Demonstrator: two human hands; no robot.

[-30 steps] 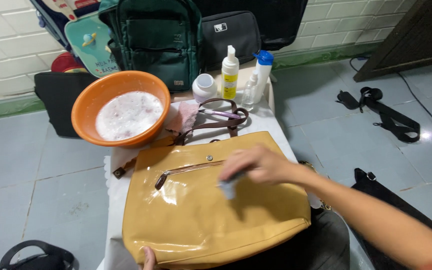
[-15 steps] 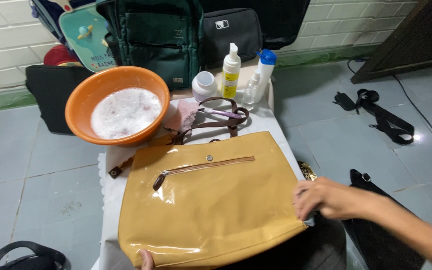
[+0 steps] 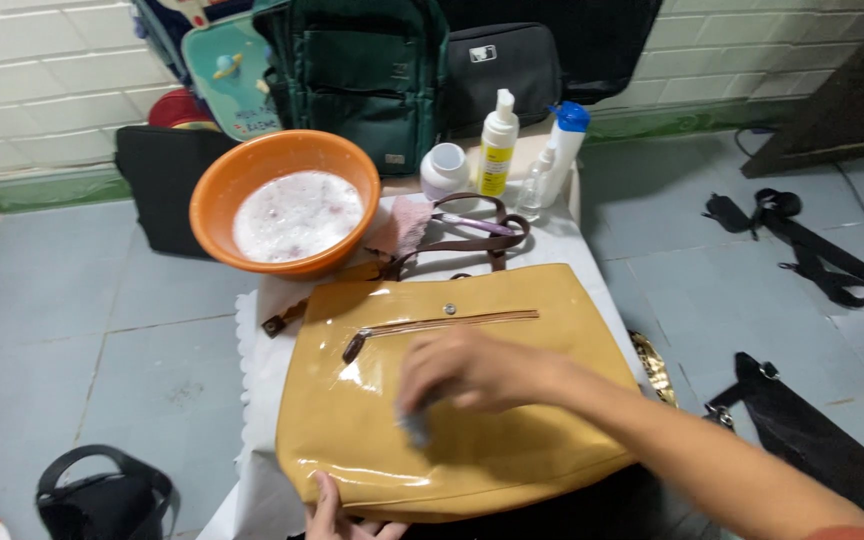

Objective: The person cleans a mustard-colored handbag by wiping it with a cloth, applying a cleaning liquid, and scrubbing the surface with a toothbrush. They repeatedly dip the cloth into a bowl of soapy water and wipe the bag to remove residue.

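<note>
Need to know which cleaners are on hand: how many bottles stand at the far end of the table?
3, clustered behind the tan bag: a yellow pump bottle, a white blue-capped bottle, and a small clear bottle in front of it. A white jar stands left.

1. The right hand [image 3: 472,370] is motion-blurred — the small grey thing [image 3: 414,428] under its fingers is too smeared to identify.
2. The left hand [image 3: 337,515] is cut off by the bottom edge.
3. The yellow bag [image 3: 402,450] hides most of the tabletop [image 3: 264,330].
</note>
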